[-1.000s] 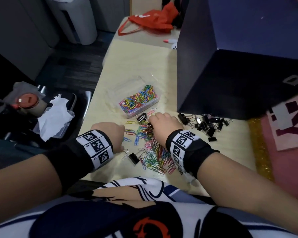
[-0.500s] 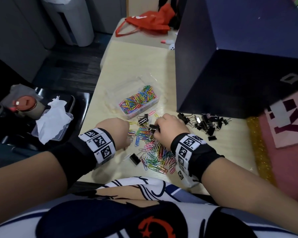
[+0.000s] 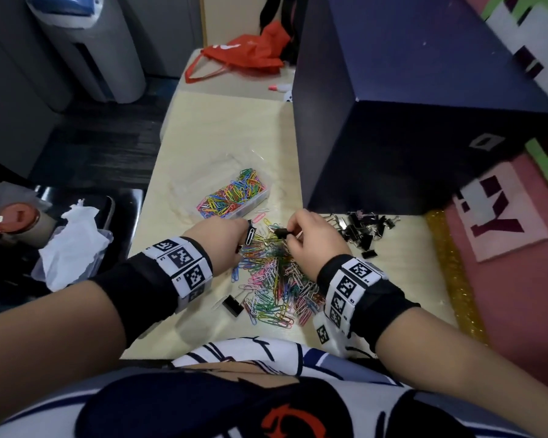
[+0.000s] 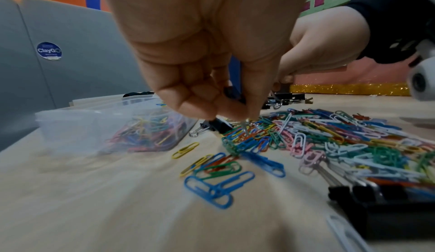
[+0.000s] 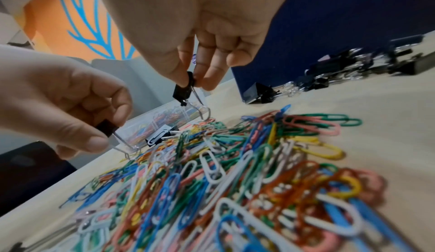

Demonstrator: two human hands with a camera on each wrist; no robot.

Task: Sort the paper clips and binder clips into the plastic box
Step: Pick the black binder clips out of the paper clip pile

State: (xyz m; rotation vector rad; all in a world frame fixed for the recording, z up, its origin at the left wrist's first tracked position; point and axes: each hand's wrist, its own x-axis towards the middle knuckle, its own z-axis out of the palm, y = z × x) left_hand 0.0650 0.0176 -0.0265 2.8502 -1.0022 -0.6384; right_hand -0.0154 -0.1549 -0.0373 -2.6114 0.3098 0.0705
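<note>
A clear plastic box (image 3: pixel 234 197) partly filled with coloured paper clips stands on the pale table, just beyond my hands. A loose heap of coloured paper clips (image 3: pixel 276 279) lies in front of me. My left hand (image 3: pixel 246 238) pinches a black binder clip (image 5: pixel 107 127) by its body, its wire handle hanging onto the heap. My right hand (image 3: pixel 287 233) pinches a second black binder clip (image 5: pixel 183 88) a little above the heap. Another binder clip (image 5: pixel 160 135) lies on the heap between the hands. One more (image 3: pixel 232 306) lies at the heap's near left edge.
A pile of black binder clips (image 3: pixel 361 229) lies right of the heap, against a tall dark blue box (image 3: pixel 408 137). A red bag (image 3: pixel 244 58) lies at the table's far end. Left of the table sits a tray with white tissue (image 3: pixel 70 245).
Both hands have risen off the heap, each now pinching a black binder clip. The left hand has moved forward and right, towards the right hand.
</note>
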